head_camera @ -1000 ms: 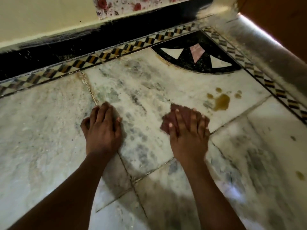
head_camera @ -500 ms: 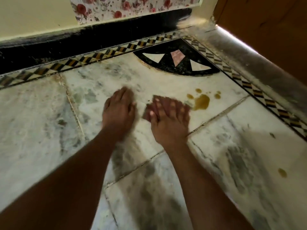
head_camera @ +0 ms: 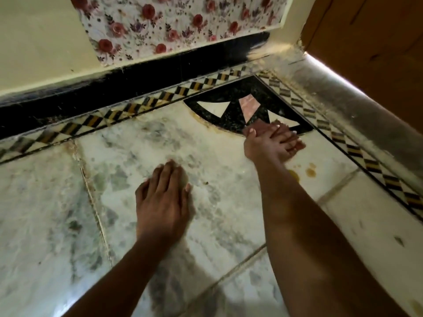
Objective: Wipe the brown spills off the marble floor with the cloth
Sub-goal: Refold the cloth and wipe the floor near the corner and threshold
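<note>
Right hand [head_camera: 272, 145] pressing cloth [head_camera: 258, 126] past brown spills [head_camera: 310, 171]; left hand [head_camera: 163, 200] flat, empty on marble floor [head_camera: 229, 202]; smearing likely

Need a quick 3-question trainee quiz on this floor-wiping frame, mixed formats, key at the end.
1. True or false: the left hand holds the cloth.
2. The cloth lies at the edge of: A) the black corner inlay B) the floral panel C) the wooden door.
3. Fill in: brown spills remain just right of the right ____.

Key:
1. False; the right hand presses it, and the left lies flat on the marble floor.
2. A
3. forearm
</note>
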`<state>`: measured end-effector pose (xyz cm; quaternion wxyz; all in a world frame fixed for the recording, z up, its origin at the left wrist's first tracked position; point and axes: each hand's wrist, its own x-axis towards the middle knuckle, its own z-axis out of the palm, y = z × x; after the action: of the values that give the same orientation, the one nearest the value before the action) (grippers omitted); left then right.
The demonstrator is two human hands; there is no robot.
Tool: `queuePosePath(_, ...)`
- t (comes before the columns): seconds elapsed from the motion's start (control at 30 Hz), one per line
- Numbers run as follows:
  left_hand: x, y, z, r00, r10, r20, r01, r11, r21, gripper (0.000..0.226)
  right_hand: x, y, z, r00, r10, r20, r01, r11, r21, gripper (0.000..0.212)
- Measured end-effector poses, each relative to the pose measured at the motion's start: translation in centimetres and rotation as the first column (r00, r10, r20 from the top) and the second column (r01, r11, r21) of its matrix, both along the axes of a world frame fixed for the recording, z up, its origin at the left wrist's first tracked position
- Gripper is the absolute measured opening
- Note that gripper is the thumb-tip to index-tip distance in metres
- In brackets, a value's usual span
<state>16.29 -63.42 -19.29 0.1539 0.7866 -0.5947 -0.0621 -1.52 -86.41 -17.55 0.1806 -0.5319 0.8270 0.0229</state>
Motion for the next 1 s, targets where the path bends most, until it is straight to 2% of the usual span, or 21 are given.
queuePosePath(0.03, -0.1, 0.0, 0.0, 1.0, -0.009, 0.001, 0.009, 1.0, 0.006, 0.062, 0.7, -1.4, 0.5, 1.0, -0.004, 0.031, 0.003, 1.0, 0.022, 0.086)
queuePosePath(0.1, 0.1, -0.1, -0.1, 1.0, 0.001, 0.008, -0.001, 1.0, 0.029, 0.064, 3.1, -3.3, 0.6, 0.983, 0.173, 0.059, -0.173, 0.985, 0.002, 0.081)
queuePosePath(0.13, 0.2, -0.4, -0.4, 1.0, 0.01, 0.019, -0.01, 0.999, 0.039, 0.064, 4.3, -3.1, 0.4, 0.944, 0.326, 0.048, -0.325, 0.945, -0.03, 0.078)
queuePosePath(0.2, 0.4, -0.5, -0.6, 0.999, 0.019, 0.05, -0.022, 0.998, 0.055, 0.064, 5.9, -0.2, 0.0, 0.798, 0.602, 0.04, -0.6, 0.798, -0.059, 0.071)
queuePosePath(0.27, 0.5, -0.4, -0.9, 0.998, 0.021, 0.056, -0.025, 0.998, 0.061, 0.065, 4.8, 4.0, -0.7, 0.694, 0.719, 0.039, -0.715, 0.695, -0.076, 0.067)
queuePosePath(0.3, 0.5, -0.4, -0.9, 0.998, 0.019, 0.053, -0.022, 0.998, 0.06, 0.065, 3.2, 5.3, -1.0, 0.696, 0.717, 0.036, -0.711, 0.695, -0.108, 0.067)
queuePosePath(0.37, 0.4, -0.4, -0.8, 0.999, 0.023, 0.039, -0.025, 0.998, 0.058, 0.066, -0.4, 5.5, -1.5, 0.773, 0.634, 0.006, -0.624, 0.763, -0.166, 0.067)
queuePosePath(0.47, 0.3, -0.3, -0.9, 0.998, 0.026, 0.053, -0.029, 0.998, 0.047, 0.065, -2.2, -0.2, -1.3, 0.965, 0.261, -0.015, -0.26, 0.955, -0.145, 0.077)
queuePosePath(0.5, 0.3, -0.3, -0.9, 0.998, 0.027, 0.057, -0.029, 0.999, 0.038, 0.065, -1.5, -2.5, -1.1, 0.989, 0.145, 0.021, -0.141, 0.981, -0.132, 0.078)
queuePosePath(0.53, 0.2, -0.3, -0.9, 0.998, 0.026, 0.059, -0.028, 0.999, 0.028, 0.065, -0.2, -4.1, -0.5, 0.993, 0.106, 0.049, -0.1, 0.989, -0.112, 0.077)
queuePosePath(0.57, 0.1, -0.3, -0.8, 0.998, 0.027, 0.063, -0.029, 0.999, 0.024, 0.064, 1.2, -5.0, -0.3, 0.986, 0.161, 0.046, -0.156, 0.983, -0.099, 0.076)
queuePosePath(0.6, 0.0, -0.3, -0.7, 0.997, 0.03, 0.071, -0.032, 0.999, 0.026, 0.064, 2.4, -4.9, -0.2, 0.956, 0.293, 0.025, -0.288, 0.951, -0.114, 0.073)
queuePosePath(0.67, 0.1, -0.4, -0.6, 0.996, 0.045, 0.081, -0.048, 0.998, 0.035, 0.063, 4.3, -1.3, -0.6, 0.8, 0.599, -0.012, -0.594, 0.79, -0.153, 0.067)
queuePosePath(0.73, 0.0, -0.4, -0.5, 0.995, 0.05, 0.084, -0.054, 0.997, 0.053, 0.063, 3.0, 4.8, -1.0, 0.676, 0.737, -0.014, -0.726, 0.662, -0.186, 0.063)
queuePosePath(0.77, 0.0, -0.5, -0.5, 0.995, 0.052, 0.088, -0.057, 0.997, 0.053, 0.062, 1.6, 7.4, -1.4, 0.672, 0.74, -0.01, -0.725, 0.655, -0.214, 0.063)
queuePosePath(0.83, 0.1, -0.7, -0.4, 0.995, 0.057, 0.08, -0.062, 0.997, 0.054, 0.061, -1.0, 8.7, -1.2, 0.752, 0.658, -0.039, -0.651, 0.733, -0.196, 0.066)
queuePosePath(0.93, -0.1, -0.6, -0.3, 0.995, 0.068, 0.067, -0.071, 0.996, 0.055, 0.059, -1.1, 3.4, -0.5, 0.929, 0.37, -0.015, -0.37, 0.927, -0.067, 0.074)
queuePosePath(0.97, -0.1, -0.5, -0.5, 0.995, 0.076, 0.066, -0.079, 0.995, 0.053, 0.059, 0.3, 1.9, -0.4, 0.955, 0.297, 0.003, -0.296, 0.954, -0.05, 0.076)
queuePosePath(1.0, -0.1, -0.6, -0.6, 0.995, 0.074, 0.06, -0.077, 0.996, 0.052, 0.059, 1.7, 1.3, -0.4, 0.957, 0.291, 0.007, -0.29, 0.956, -0.038, 0.076)
